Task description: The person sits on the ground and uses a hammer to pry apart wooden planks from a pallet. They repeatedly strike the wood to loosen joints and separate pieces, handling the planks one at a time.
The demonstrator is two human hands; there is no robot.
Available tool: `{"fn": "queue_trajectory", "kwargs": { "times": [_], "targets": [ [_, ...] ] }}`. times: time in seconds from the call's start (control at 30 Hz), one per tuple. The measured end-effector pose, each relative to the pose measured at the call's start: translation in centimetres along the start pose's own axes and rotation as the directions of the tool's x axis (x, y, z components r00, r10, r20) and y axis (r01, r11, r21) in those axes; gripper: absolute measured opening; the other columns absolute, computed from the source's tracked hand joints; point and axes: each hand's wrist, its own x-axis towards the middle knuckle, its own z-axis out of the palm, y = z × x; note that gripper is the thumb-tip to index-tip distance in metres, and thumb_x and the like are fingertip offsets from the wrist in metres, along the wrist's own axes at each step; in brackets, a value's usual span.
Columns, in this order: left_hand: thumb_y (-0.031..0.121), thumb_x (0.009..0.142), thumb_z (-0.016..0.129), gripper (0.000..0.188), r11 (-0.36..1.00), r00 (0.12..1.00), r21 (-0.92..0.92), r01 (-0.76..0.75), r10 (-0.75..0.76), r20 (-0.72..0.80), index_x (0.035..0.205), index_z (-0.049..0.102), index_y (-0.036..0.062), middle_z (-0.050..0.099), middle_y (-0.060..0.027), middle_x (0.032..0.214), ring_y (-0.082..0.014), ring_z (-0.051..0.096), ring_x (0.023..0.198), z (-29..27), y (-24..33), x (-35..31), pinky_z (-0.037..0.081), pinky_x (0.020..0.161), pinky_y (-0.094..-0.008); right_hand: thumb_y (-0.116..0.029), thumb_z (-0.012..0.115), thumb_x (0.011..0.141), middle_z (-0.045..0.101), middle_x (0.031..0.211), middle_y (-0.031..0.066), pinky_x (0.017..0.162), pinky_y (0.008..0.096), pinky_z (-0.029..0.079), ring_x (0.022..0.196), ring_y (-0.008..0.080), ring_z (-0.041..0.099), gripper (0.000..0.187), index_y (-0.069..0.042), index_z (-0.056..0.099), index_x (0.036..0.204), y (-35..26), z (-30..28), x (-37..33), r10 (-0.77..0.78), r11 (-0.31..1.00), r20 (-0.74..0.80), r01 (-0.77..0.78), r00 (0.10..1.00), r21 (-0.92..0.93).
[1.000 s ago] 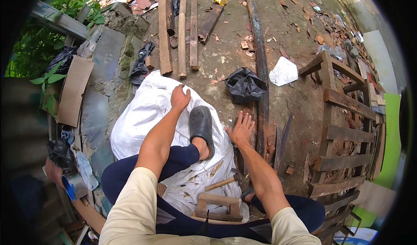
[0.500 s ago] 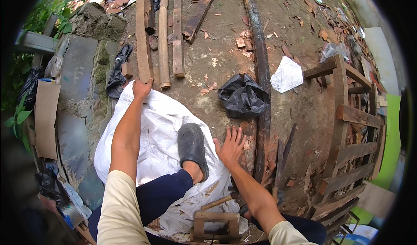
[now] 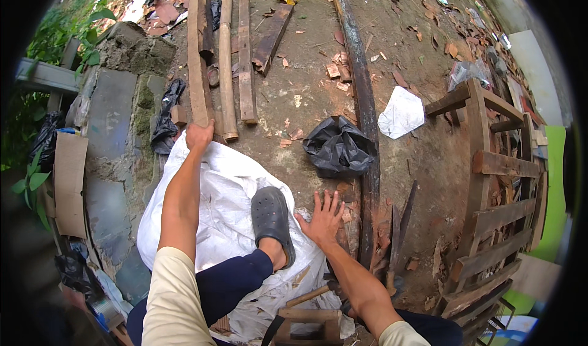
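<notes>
Fingers of left hand (image 3: 199, 137) curl at near end of flat brown wooden plank (image 3: 196, 70); how tight the grip is, can't tell. Plank lies lengthwise on the bare dirt ground (image 3: 306, 52), near end at the upper edge of the crumpled white sack (image 3: 236, 171).

Right hand (image 3: 323, 223): fingers spread wide, palm down, nothing held, just beside the sack's right edge. Can't tell if it presses on the ground.

Foot in dark grey perforated clog (image 3: 270, 214) on the sack, between the hands. Right of plank: round tan wooden pole (image 3: 226, 58), then narrow brown wooden batten (image 3: 246, 64). Ahead of right hand: crumpled black plastic bag (image 3: 340, 147), touching long dark wooden beam (image 3: 358, 70). Beyond beam: flat white sheet (image 3: 402, 113), then slatted brown wooden frame (image 3: 505, 164), far right.
</notes>
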Motion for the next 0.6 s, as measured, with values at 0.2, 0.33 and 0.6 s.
{"fn": "queue_trajectory", "kwargs": {
  "times": [0.2, 0.33, 0.6],
  "targets": [
    [0.066, 0.073, 0.069, 0.081, 0.999, 0.998, -0.035, -0.04, 0.042, 0.055, 0.113, 0.071, -0.0048, 0.068, -0.0263, 0.118, -0.0395, 0.066, 0.112, -11.0, 4.6, -5.0, 0.052, 0.095, -0.0455, -0.068, 0.06, 0.084, 0.022, 0.161, 0.022, 0.119, 0.0599, 0.003, 0.152, 0.0407, 0.004, 0.102, -0.005, 0.024, 0.156, 0.9, -2.3, 0.9, -0.013, 0.973, 0.175, -0.028, 0.984, 0.231],
    [0.067, 0.072, 0.069, 0.085, 0.997, 0.996, -0.04, -0.063, 0.065, 0.058, 0.118, 0.068, -0.0045, 0.067, -0.0254, 0.122, -0.0374, 0.065, 0.116, -16.3, 5.0, -10.2, 0.051, 0.097, -0.044, -0.053, 0.068, 0.084, 0.017, 0.163, 0.0235, 0.121, 0.0524, 0.014, 0.152, 0.0424, 0.01, 0.103, -0.004, 0.016, 0.158, 4.4, -4.0, -1.1, -0.054, 0.926, 0.158, -0.01, 0.986, 0.377],
    [0.063, 0.071, 0.072, 0.088, 0.972, 0.985, 0.156, -0.175, 0.173, 0.027, 0.123, 0.058, -0.0068, 0.069, -0.0226, 0.117, -0.0343, 0.068, 0.109, -19.4, -2.6, -16.5, 0.055, 0.089, -0.0431, -0.026, 0.071, 0.086, 0.034, 0.152, 0.0253, 0.114, 0.0477, 0.034, 0.139, 0.0425, 0.036, 0.09, -0.003, 0.016, 0.155, 7.8, -5.3, -13.8, 0.298, 0.872, 0.245, -0.367, 0.923, 0.323]
  ]
}}
